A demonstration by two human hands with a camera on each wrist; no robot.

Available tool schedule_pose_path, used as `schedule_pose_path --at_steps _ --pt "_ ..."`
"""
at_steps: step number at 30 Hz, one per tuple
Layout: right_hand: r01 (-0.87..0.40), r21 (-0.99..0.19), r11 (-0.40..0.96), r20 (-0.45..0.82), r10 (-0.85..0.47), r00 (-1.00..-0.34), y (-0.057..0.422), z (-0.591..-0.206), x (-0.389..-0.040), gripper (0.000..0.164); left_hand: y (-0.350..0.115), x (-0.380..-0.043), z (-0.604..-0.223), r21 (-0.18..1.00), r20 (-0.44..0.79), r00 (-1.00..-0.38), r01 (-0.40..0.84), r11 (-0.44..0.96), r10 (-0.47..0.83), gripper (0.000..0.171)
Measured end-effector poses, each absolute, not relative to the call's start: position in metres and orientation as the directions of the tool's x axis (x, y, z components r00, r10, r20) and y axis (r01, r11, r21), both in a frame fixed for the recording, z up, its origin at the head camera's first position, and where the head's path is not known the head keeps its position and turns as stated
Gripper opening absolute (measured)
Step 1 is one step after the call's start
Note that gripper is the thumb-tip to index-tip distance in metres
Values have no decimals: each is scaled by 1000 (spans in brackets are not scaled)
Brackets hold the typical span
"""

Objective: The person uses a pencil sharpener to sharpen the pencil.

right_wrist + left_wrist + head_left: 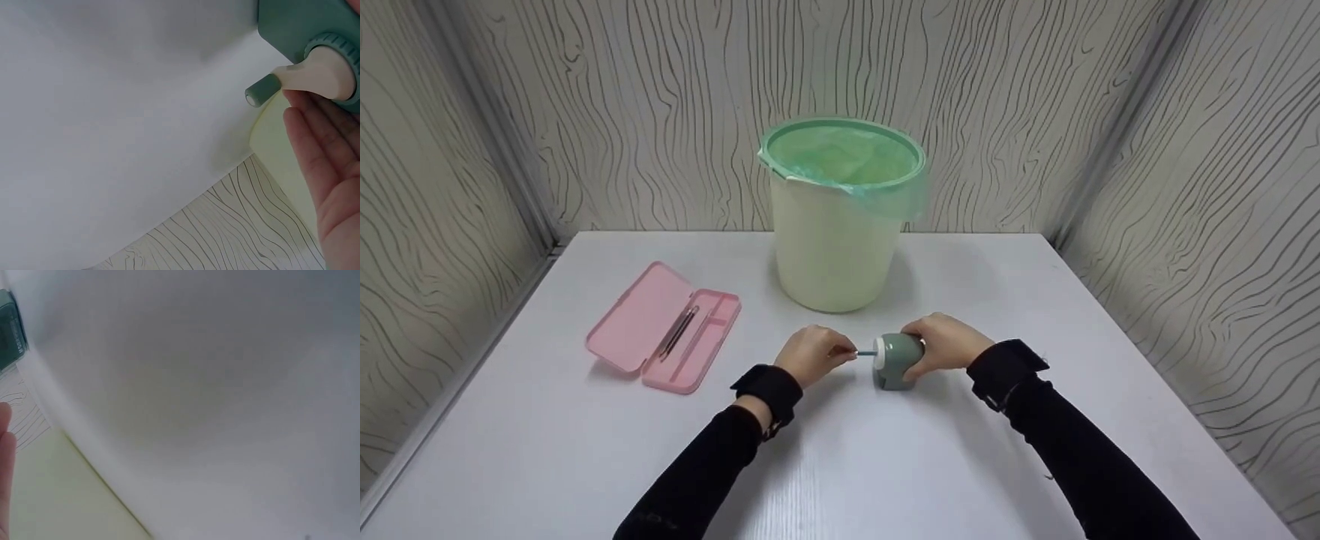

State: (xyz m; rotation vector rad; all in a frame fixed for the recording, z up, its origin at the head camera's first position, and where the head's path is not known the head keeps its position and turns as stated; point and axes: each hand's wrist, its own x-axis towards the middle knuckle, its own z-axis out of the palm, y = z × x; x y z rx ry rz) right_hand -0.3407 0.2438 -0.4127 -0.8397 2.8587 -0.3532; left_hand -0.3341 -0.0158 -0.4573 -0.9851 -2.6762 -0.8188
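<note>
A green desktop pencil sharpener (pixel 898 361) stands on the white table, its pale front facing left. My left hand (pixel 808 355) pinches a thin blue pencil (pixel 868 352) whose far end sits in that front. From the right, my right hand (pixel 951 342) grips the sharpener's body, thumb and fingers spread around its back end. The right wrist view shows the pale crank (pixel 318 73) with its green knob, fingers close beside it. In the left wrist view, only part of the sharpener (pixel 10 332) and two fingertips (pixel 4 455) show at the left edge; the pencil is out of frame.
An open pink pencil case (pixel 622 326) lies on the left with dark pencils (pixel 679 334) in it. Behind the hands stands a tall pale bin (pixel 836 247) with a green rim and a green bag liner. Wood-patterned walls (pixel 675 112) enclose the table.
</note>
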Motion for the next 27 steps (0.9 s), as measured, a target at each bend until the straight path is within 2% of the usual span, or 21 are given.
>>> schedule_pose_path --at_steps 7,27 --pt "-499 -296 815 -88 -543 -835 243 -412 -342 53 -17 -334 -457 446 335 -767 641 625 548 15" --pt "-502 -257 826 -103 -540 -835 241 -408 -340 54 -22 -337 -459 459 376 -731 680 572 569 13"
